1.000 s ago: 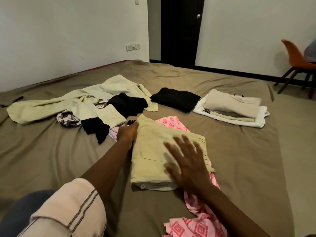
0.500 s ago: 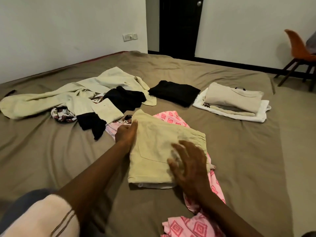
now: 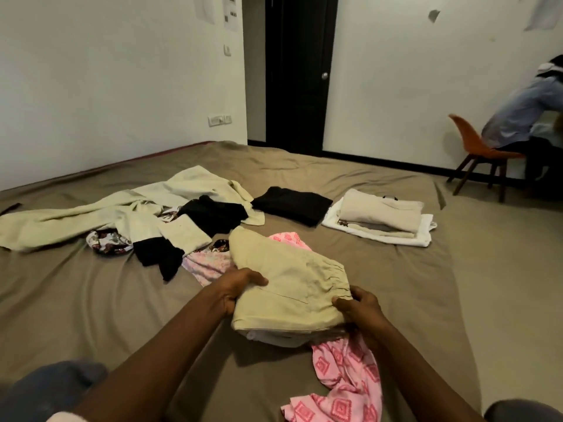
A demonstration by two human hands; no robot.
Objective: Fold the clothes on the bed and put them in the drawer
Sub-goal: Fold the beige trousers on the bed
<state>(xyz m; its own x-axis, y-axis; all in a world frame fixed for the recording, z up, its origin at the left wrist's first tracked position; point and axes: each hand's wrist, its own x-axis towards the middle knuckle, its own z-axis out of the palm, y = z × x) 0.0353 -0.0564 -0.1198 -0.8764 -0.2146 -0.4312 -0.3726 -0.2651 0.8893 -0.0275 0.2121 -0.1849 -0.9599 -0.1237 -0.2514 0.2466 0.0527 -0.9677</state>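
Both hands have quit pressing flat and now grip the folded shorts (image 3: 286, 278) at its near end: left hand (image 3: 240, 287) with fingers (image 3: 257, 280) curled over the left edge, right hand (image 3: 359, 309) pinching the waistband corner. In the head view the shorts lie between the hands over a pink garment (image 3: 347, 370) on the bed (image 3: 91, 315), long axis running away from the person. The stack (image 3: 380, 217) lies far right, nearer the right hand.
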